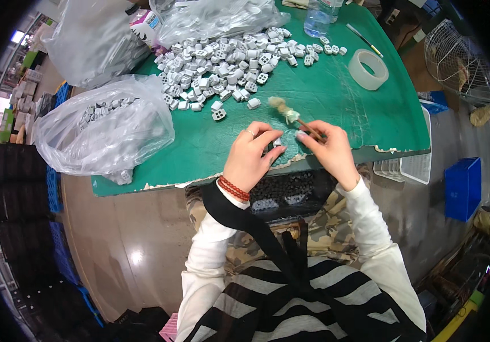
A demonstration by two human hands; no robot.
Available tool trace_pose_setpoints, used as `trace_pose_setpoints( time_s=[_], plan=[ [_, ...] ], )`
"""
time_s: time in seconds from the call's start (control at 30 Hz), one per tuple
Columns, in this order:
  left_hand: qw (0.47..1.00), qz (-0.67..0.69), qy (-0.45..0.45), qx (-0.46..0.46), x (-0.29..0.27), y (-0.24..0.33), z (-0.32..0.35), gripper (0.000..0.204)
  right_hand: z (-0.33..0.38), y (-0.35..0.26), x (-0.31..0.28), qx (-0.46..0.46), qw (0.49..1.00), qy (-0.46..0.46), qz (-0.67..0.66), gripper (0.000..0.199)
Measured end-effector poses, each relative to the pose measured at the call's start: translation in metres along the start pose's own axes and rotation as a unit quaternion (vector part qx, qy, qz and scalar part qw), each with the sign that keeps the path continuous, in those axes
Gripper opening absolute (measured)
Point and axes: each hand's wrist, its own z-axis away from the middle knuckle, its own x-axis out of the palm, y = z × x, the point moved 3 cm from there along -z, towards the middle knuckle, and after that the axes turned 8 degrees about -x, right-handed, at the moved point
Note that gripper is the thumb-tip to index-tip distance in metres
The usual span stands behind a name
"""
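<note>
Near the front edge of the green-topped table [324, 94], my left hand [251, 153] pinches a small grey plastic part [277, 142] between thumb and fingertips. My right hand [332, 149] is closed round a thin brown stick [311, 130]. A frayed wad of cloth [282, 107] is bound to the stick's far end, which points up and left, apart from the grey part. Beyond my left hand spreads a heap of similar grey parts [228, 65], several with square openings showing. Fingers partly cover the held part.
Clear plastic bags [105, 128] holding grey parts stand left and behind the heap. A tape roll [368, 69], a pen [364, 40] and a clear bottle [318, 20] lie or stand at the back right. Below the table edge is a black tray [282, 211] with dark pieces.
</note>
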Motion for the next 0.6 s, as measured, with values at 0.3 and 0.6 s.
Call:
trace_pose_setpoints(
  time_s=[0.3,0.6],
  plan=[
    [0.963,-0.168,0.194,0.08,-0.021,0.002,0.007,0.026,-0.001,-0.009,0.021,0.058,0.992,-0.059,-0.091,0.016],
    [0.972,-0.135,0.191,-0.024,-0.049,-0.048,-0.019,0.03,0.0,-0.002,0.02,0.051,0.991,-0.028,-0.118,0.017]
  ],
)
